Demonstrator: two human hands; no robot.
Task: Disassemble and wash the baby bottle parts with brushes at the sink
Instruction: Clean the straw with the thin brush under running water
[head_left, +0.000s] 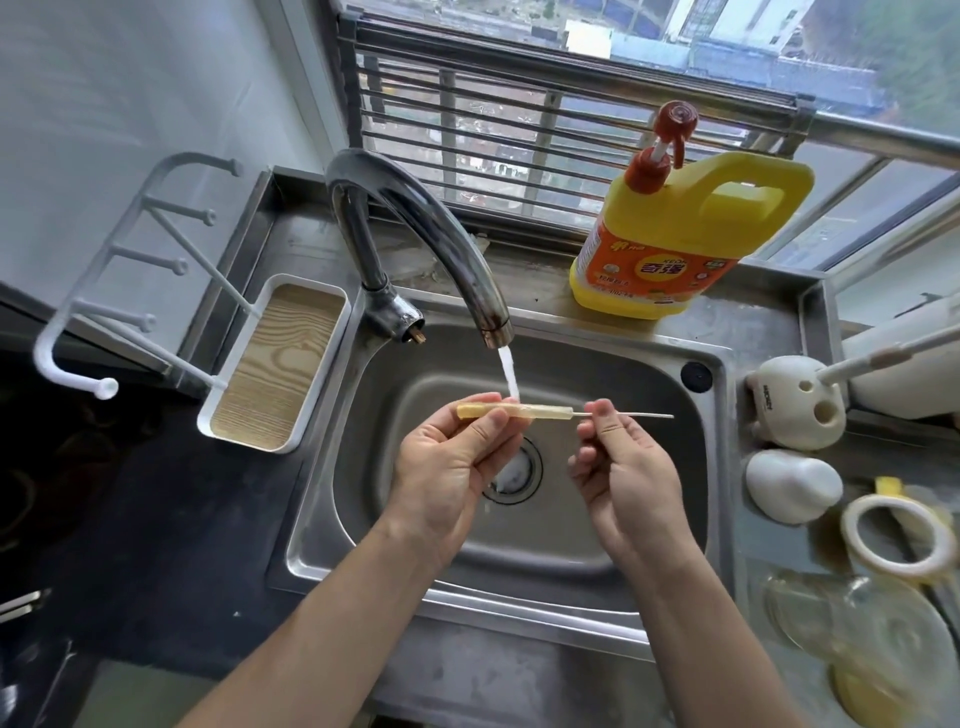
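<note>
Over the steel sink (597, 525), my left hand (447, 467) pinches a yellowish translucent straw tube (540, 411) held level under the running water from the tap (415, 234). My right hand (623, 467) pinches the thin wire handle of a straw brush (644, 415), whose other end is inside the tube's right end. On the counter at the right lie a clear bottle body (841, 623), a white-and-yellow screw ring (896, 535) and a white cap (792, 483).
A yellow dish-soap pump bottle (675, 239) stands behind the sink. A white drying rack with a wood-pattern tray (275, 364) sits at the left. A white holder (797, 405) with a brush handle stands at the right. The drain (514, 473) lies below my hands.
</note>
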